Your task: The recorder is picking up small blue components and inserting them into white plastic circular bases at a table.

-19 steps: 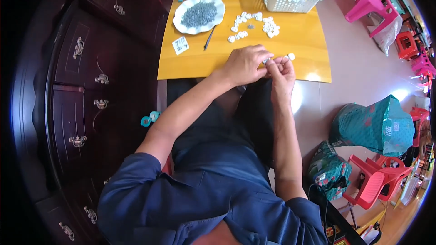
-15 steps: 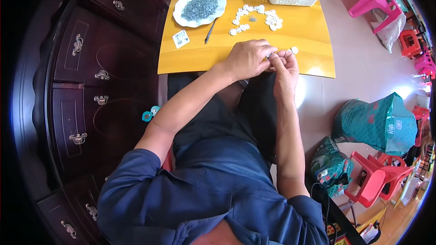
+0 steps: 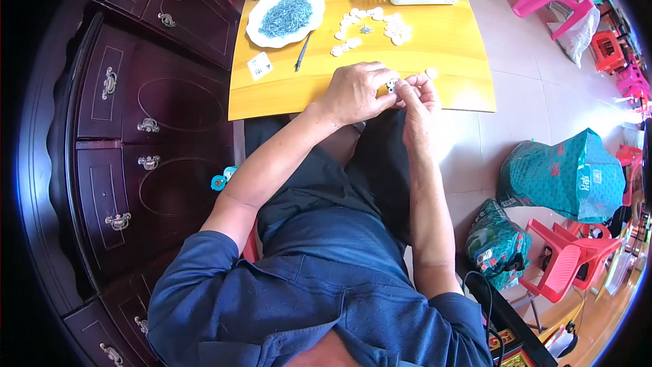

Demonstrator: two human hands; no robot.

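Still at table edge (image 3: 272,98) | left hand (image 3: 353,92) and right hand (image 3: 418,95) stay together, fingertips pinching small white part (image 3: 392,85) | loose white parts (image 3: 370,27) untouched | assembly continuing

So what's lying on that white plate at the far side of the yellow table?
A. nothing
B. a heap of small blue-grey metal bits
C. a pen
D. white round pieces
B: the white plate holds a heap of small blue-grey metal bits, while the white round pieces lie loose on the yellow table beside it.
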